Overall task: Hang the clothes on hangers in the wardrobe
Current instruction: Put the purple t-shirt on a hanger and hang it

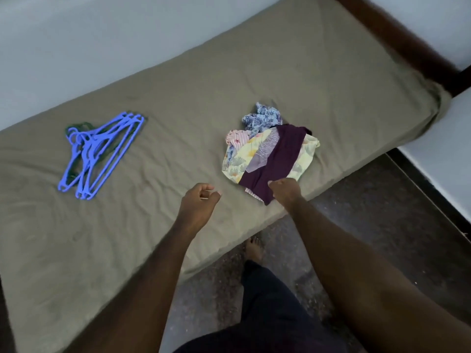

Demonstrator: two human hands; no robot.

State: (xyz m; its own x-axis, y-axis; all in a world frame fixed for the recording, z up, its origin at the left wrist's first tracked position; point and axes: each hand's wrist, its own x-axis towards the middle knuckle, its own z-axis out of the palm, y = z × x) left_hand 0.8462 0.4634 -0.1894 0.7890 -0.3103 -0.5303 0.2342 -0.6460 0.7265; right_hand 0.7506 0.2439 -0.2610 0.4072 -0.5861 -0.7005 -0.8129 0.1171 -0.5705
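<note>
Pinching the near edge of the dark purple garment (277,159), the right grip (284,191) has its fingers curled down onto the cloth, close to the front edge of the bed (305,72). The left grip (198,200) hangs just above the sheet, a little to the left of the right one; its fingers are loosely bent, the thumb is near the fingertips, and it holds nothing.

The purple garment lies as a long strip on top of a small pile of clothes. Under it is a pale yellow garment (239,159) with a flower pattern, and beside the strip lies a lilac piece (262,154) with a faint print that may be lettering, but it is too blurred to read. Behind these are a pink striped piece (237,136) and a crumpled blue flowered garment (265,117). I can read no label or brand on any cloth.

Well apart from the pile, on the left part of the bed, lies a bundle of blue plastic hangers (102,151), stacked one over another with the hooks pointing left; a dark green hanger (76,126) is partly visible under them.

The bed has a wrinkled olive sheet and a dark wooden frame (395,39) at its far end. Below it are the dark speckled floor (382,200), a bare foot (253,247) and dark trousers (267,301)
</note>
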